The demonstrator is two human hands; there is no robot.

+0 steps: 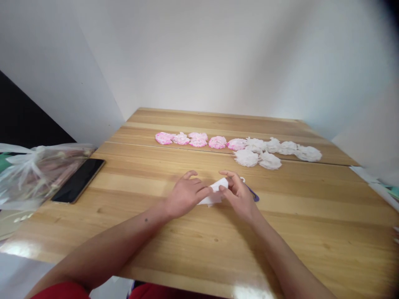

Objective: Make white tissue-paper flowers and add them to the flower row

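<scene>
My left hand point(186, 193) and my right hand point(237, 194) meet at the middle of the wooden table point(199, 232), both pinching a small folded piece of white tissue paper point(216, 192) that lies on the tabletop between them. Under my right hand a purple handle, perhaps of scissors point(253, 195), pokes out. Farther back runs a row of pink paper flowers point(198, 140), continued to the right by several white paper flowers point(274, 150).
A black phone point(78, 180) lies face up at the table's left edge. Beside it, off the table, sits a clear plastic bag point(34, 170). White walls close the table in at the back and left. White paper point(370, 178) shows at the right edge.
</scene>
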